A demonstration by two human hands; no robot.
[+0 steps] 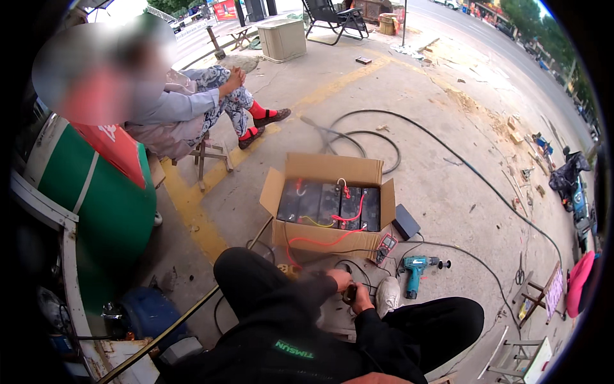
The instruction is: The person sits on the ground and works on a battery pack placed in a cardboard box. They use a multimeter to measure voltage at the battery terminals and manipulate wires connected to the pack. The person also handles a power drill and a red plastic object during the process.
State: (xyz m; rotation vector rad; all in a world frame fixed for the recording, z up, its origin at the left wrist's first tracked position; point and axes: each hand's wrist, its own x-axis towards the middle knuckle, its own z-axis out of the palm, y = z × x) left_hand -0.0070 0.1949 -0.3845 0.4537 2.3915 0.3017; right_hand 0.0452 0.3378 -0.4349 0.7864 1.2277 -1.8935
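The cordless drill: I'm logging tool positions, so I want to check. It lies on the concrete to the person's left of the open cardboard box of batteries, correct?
Not quite. The head view shows the cordless drill on the concrete to the person's right of the open cardboard box of batteries.

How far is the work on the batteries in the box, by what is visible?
Looks done: the black batteries sit in a row in the open cardboard box, with red and yellow wires between them. In hand: the left hand and right hand meet on a small dark part; what it is cannot be told. Left: a red lead trails out of the box; the multimeter and teal drill lie unused.
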